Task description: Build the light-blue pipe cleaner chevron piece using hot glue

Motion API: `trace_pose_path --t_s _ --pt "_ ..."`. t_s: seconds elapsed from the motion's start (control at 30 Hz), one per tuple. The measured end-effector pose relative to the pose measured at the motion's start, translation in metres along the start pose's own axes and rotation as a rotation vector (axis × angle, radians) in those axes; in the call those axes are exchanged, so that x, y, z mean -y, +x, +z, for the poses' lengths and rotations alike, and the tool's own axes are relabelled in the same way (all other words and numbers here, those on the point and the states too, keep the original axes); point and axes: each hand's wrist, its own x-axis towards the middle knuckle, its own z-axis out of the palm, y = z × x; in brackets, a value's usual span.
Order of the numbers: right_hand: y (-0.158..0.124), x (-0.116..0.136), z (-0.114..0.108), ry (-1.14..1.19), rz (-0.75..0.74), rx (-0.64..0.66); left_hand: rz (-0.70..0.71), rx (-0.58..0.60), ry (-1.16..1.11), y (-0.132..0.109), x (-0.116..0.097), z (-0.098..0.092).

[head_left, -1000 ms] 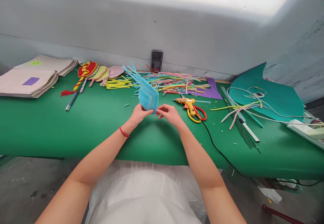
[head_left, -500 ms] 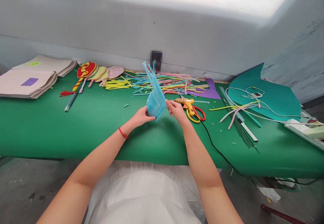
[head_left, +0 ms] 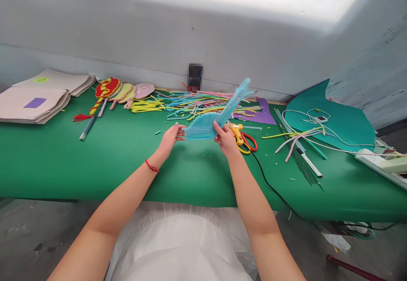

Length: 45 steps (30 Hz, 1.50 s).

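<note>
A light-blue pipe-cleaner piece (head_left: 203, 126), made of stems laid side by side in angled rows, is held up above the green table. Its loose stem ends rise in a bundle toward the upper right. My right hand (head_left: 225, 139) pinches its right part, thumb on the near face and fingers mostly hidden behind. At its left edge is my left hand (head_left: 171, 139), fingers stretched out and their tips at the stem ends; the thumb stands off the piece. Just beyond my right hand lie a yellow glue gun (head_left: 237, 133) and red-and-yellow-handled scissors (head_left: 249, 142).
Many loose coloured pipe cleaners (head_left: 178, 103) are spread along the back. Several fan-shaped pieces (head_left: 108, 88) and stacked pale folders (head_left: 32, 103) stand at left. A teal sheet (head_left: 343, 124), thin rods and a power strip (head_left: 375, 158) are at right. The black cord (head_left: 270, 183) crosses the front edge.
The blue piece has turned, its loose ends swinging from upper left to upper right. My right hand now grips its face; my left hand has loosened and shifted to its left edge.
</note>
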Motion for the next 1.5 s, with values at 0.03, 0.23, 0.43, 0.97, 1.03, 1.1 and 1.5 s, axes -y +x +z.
trace_pose_path --t_s 0.03,0.23,0.43,0.97,1.03,1.1,1.5 --pt "0.001 0.0 0.0 0.034 -0.006 -0.021 -0.01 -0.026 -0.042 0.0 -0.001 -0.001" --pt "0.001 0.005 0.002 0.119 0.012 -0.005 0.033 -0.214 0.006 0.002 -0.002 -0.009" --pt "-0.002 0.0 0.008 0.073 0.005 0.022 -0.011 0.043 0.074 -0.005 -0.001 0.004" --pt "-0.01 -0.031 0.033 -0.005 0.037 0.115 -0.055 -0.029 -0.352 -0.003 0.02 0.016" --pt "-0.009 -0.032 0.034 0.009 0.029 0.086 -0.055 -0.001 -0.367 -0.004 0.019 0.017" --pt "-0.009 -0.033 0.034 0.014 0.03 0.1 -0.058 0.009 -0.391 -0.005 0.019 0.018" --pt "-0.003 -0.029 0.028 0.155 0.028 0.042 -0.098 -0.066 -0.401 0.004 0.015 0.007"
